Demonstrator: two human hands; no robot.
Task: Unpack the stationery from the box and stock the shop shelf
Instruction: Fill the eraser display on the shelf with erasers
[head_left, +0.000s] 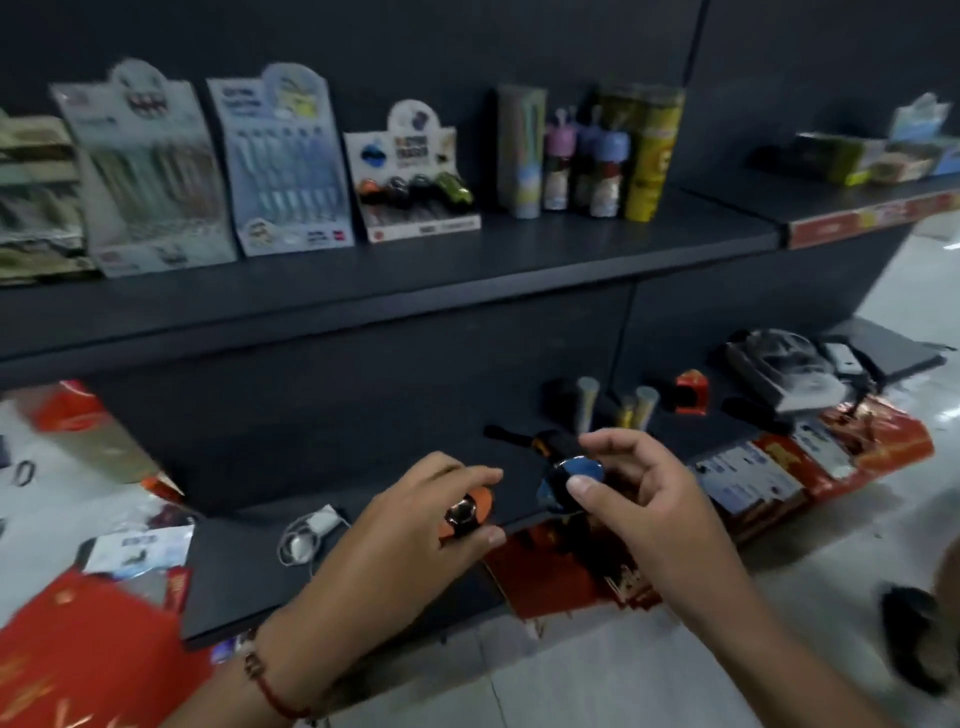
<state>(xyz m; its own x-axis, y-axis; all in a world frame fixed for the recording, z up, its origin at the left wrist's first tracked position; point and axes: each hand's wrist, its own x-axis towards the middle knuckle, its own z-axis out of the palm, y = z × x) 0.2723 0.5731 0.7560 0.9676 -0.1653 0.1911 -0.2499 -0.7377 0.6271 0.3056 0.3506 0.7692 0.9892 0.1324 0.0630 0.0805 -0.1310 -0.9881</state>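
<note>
Head view, and both hands are busy over the low shelf (363, 571). The left hand (410, 525) pinches an orange-and-black item (465, 514) between thumb and fingertips, near the shelf's front edge. It looks like a small toy-shaped pen top or sharpener, too blurred to say which. The right hand (639, 493) pinches a blue-and-black item (569, 480) just to its right, thumb on top, the other fingers spread loosely.

Both pieces sit at the fingertips, probably so they can be dropped straight into a slot.

The likely home is the car display box (415, 182) on the upper shelf (467, 270), far and centre, where matching orange, black and green shapes already line up.

Direction now. The orange item's long axis seems to run near-left to far-right, its shiny ring facing up. The blue one looks tilted, its glossy face turned up and to the right; its full length is hidden by the hand.

Further left on the upper shelf stand the pen display cards (283, 156).
</note>
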